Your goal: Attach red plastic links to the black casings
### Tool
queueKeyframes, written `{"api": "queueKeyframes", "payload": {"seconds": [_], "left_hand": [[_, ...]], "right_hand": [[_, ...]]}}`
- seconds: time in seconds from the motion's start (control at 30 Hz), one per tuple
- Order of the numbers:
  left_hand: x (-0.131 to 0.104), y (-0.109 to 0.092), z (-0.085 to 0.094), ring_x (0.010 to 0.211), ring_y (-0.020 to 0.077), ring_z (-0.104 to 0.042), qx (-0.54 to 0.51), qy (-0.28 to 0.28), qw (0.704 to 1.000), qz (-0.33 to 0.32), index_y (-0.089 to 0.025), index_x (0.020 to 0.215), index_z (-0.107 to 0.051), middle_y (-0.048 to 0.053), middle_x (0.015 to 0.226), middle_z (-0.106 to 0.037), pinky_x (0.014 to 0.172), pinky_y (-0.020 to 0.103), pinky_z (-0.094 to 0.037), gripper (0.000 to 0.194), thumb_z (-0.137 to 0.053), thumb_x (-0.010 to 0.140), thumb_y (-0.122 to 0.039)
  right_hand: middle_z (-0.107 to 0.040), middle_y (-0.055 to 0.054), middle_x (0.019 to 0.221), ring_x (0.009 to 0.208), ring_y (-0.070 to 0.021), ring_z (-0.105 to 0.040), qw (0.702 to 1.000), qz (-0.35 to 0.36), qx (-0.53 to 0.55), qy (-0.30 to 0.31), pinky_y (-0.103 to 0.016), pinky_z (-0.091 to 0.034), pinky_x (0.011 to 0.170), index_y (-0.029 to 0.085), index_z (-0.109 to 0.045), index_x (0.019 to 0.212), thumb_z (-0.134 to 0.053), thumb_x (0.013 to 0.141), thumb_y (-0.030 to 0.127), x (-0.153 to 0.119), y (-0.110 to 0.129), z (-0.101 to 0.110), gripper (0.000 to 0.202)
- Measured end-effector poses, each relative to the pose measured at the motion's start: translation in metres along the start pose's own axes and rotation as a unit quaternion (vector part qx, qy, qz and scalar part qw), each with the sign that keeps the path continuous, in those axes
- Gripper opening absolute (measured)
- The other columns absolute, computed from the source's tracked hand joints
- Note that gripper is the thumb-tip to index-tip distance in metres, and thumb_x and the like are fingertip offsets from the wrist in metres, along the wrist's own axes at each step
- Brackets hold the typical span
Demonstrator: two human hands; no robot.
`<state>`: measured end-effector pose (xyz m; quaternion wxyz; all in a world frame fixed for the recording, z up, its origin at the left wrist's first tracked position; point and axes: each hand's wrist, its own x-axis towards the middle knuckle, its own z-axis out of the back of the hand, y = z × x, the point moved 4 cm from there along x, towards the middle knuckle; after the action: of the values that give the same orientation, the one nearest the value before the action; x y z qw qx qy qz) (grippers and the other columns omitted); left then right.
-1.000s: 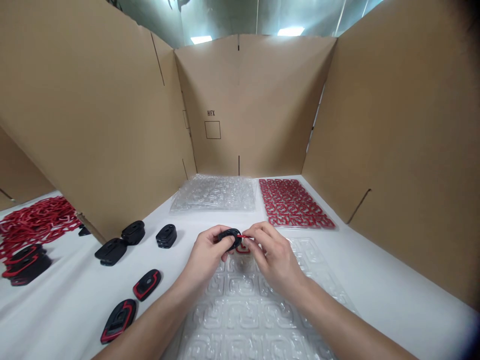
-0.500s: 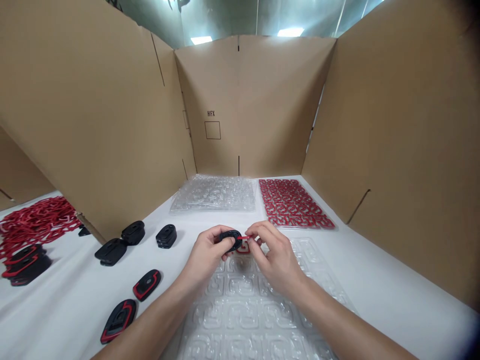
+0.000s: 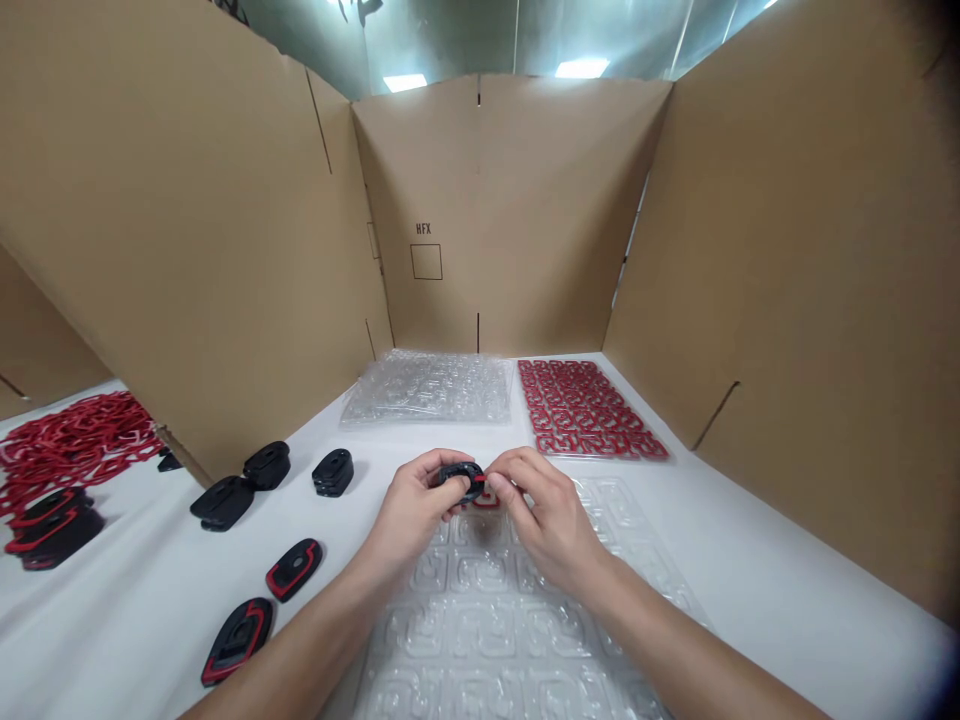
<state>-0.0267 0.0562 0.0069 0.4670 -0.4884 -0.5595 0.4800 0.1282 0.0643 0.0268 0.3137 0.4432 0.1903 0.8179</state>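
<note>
My left hand (image 3: pixel 420 500) is closed on a black oval plastic part (image 3: pixel 459 478), its thumb pressed on the upper face. My right hand (image 3: pixel 544 505) pinches the end of a thin red strip (image 3: pixel 480 480) at the right edge of that part. How far the strip reaches over the part is hidden by the fingers. Below both hands lies a clear molded plastic tray (image 3: pixel 487 620) with rows of shaped pockets. One red curved piece (image 3: pixel 487 497) shows in its far row, just under the black part.
At the back lie clear trays (image 3: pixel 435 388) and a tray of red pieces (image 3: pixel 589 405). To the left are black parts (image 3: pixel 332 472), black parts with red trim (image 3: pixel 294 570) and a red pile (image 3: pixel 75 440). Cardboard walls (image 3: pixel 510 220) enclose the back and sides.
My right hand has moved slightly left, closer to the black part, and less of the red strip shows between them. My left hand has hardly moved.
</note>
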Motion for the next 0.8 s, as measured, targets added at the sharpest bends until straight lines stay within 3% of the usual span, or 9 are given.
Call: {"api": "queueKeyframes", "payload": {"seconds": [0.2, 0.37, 0.5, 0.63, 0.8], "left_hand": [[0.0, 0.001, 0.0, 0.053, 0.0091, -0.048, -0.01, -0.001, 1.0, 0.0, -0.016, 0.083, -0.071, 0.0, 0.066, -0.065, 0.05, 0.021, -0.036, 0.018, -0.071, 0.067, -0.023], [0.001, 0.003, -0.001, 0.053, 0.0089, -0.049, -0.035, 0.02, 0.999, 0.009, -0.015, 0.084, -0.071, 0.0, 0.067, -0.066, 0.051, 0.022, -0.037, 0.017, -0.072, 0.069, -0.023], [0.001, 0.005, -0.003, 0.062, 0.0108, -0.055, -0.094, 0.041, 0.995, 0.012, -0.016, 0.095, -0.07, 0.002, 0.076, -0.068, 0.057, 0.023, -0.041, 0.025, -0.075, 0.073, -0.026], [0.0, 0.005, -0.005, 0.07, 0.012, -0.06, -0.163, 0.041, 0.985, 0.045, -0.015, 0.099, -0.068, 0.007, 0.089, -0.07, 0.062, 0.022, -0.045, 0.029, -0.077, 0.074, -0.028], [-0.005, 0.002, -0.009, 0.047, 0.0048, -0.044, -0.253, 0.082, 0.956, 0.126, -0.013, 0.11, -0.064, -0.001, 0.066, -0.057, 0.045, 0.017, -0.032, 0.03, -0.067, 0.084, -0.027]], "right_hand": [[-0.059, -0.004, 0.083, 0.076, -0.018, -0.057, 1.0, -0.022, 0.02, -0.001, -0.03, -0.044, 0.07, 0.022, -0.059, 0.084, -0.041, 0.1, 0.025, 0.0, -0.001, 0.0, 0.024], [-0.063, -0.003, 0.074, 0.069, -0.0177, -0.059, 0.993, -0.088, 0.085, -0.009, -0.03, -0.046, 0.065, 0.021, -0.061, 0.08, -0.045, 0.098, 0.035, -0.001, -0.011, -0.005, 0.028], [-0.065, -0.002, 0.069, 0.06, -0.0157, -0.062, 0.941, -0.186, 0.28, -0.038, -0.027, -0.048, 0.055, 0.02, -0.062, 0.079, -0.054, 0.092, 0.05, -0.001, -0.023, -0.009, 0.034], [-0.063, 0.002, 0.064, 0.046, -0.0081, -0.054, 0.879, -0.249, 0.394, -0.1, -0.018, -0.037, 0.042, 0.017, -0.063, 0.081, -0.066, 0.082, 0.052, 0.003, -0.03, -0.004, 0.036], [-0.064, 0.003, 0.059, 0.039, -0.0045, -0.047, 0.831, -0.287, 0.466, -0.095, -0.016, -0.029, 0.038, 0.015, -0.064, 0.078, -0.077, 0.073, 0.048, 0.005, -0.031, -0.004, 0.036]]}}
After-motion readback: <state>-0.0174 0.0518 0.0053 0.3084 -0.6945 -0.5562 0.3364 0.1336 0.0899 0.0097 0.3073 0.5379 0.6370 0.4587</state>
